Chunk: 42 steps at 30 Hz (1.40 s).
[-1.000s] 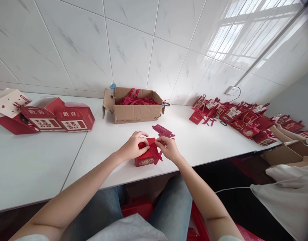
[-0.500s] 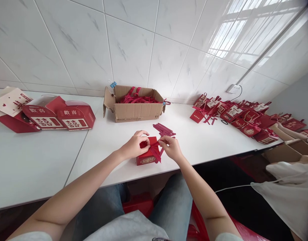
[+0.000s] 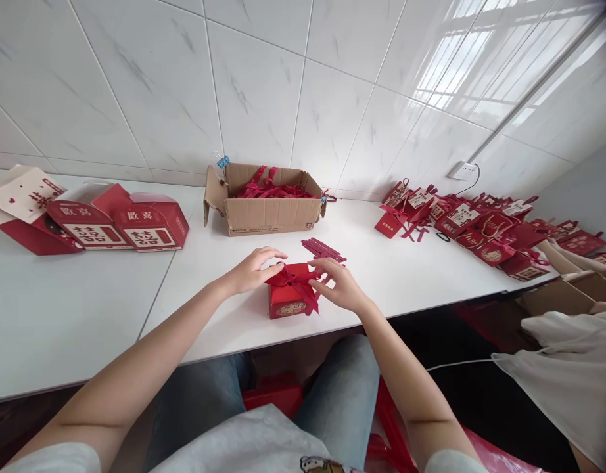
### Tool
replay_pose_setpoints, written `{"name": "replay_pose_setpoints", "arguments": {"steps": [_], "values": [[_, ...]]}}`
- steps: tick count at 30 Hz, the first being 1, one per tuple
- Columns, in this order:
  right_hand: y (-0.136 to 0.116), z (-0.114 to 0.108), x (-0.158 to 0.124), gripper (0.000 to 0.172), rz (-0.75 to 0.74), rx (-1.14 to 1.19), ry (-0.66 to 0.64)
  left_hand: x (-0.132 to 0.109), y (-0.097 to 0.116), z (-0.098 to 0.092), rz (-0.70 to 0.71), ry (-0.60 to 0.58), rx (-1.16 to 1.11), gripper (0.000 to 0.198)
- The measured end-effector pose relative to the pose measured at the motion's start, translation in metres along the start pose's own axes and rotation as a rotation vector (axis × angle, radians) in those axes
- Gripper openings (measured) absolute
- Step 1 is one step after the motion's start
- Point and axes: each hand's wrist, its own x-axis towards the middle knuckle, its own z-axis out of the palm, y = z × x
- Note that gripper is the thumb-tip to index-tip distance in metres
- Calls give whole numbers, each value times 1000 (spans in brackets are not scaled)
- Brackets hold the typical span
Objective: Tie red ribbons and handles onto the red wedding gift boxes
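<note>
Red gift box w/ tied bow, btwn two bare hands. The red gift box point(image 3: 283, 307) sits upright on the white table point(image 3: 86, 315), near its front edge; the satin bow point(image 3: 292, 281) lies across its top. From the fingertips, the box lies inward & slightly toward the wearer: to the R of the L hand point(image 3: 251, 271), to the L of the R hand point(image 3: 345, 287). Both hands approx. equally near. Fingers of each parted & loosely curved, no grip seen; light contact w/ the loops can't be told. Bow's long axis runs L–R, a tail trailing fwd & R. Box's emblem face points toward the wearer; its long axis unclear, sides looking nearly equal. Behind: loose ribbon strips point(image 3: 323, 249), then cardboard carton point(image 3: 268, 217).
</note>
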Motion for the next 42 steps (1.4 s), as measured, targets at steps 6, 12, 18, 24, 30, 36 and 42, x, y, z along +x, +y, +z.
{"name": "replay_pose_setpoints", "arguments": {"steps": [6, 12, 18, 24, 30, 36, 42], "values": [[-14, -1, 13, 30, -131, -150, -133, 5, 1, 2, -22, -45, -129, 21], [-13, 2, 19, 21, -186, -208, -224, 8, 7, 3, -229, -152, -411, 36], [-5, 5, 15, 31, -156, -169, -251, 9, 2, 9, -239, -164, -623, 36], [-6, 5, 15, 37, -108, -108, -330, 9, 3, 23, -232, -61, -573, 43], [-8, 3, 12, 39, -96, -96, -387, 9, 1, 24, -176, -48, -506, 48], [-9, 0, 11, 41, -102, -127, -425, 12, -3, 22, -65, -38, -255, 50], [-9, 0, 12, 43, -115, -148, -426, 16, -8, 21, 53, 41, -17, 45]]}}
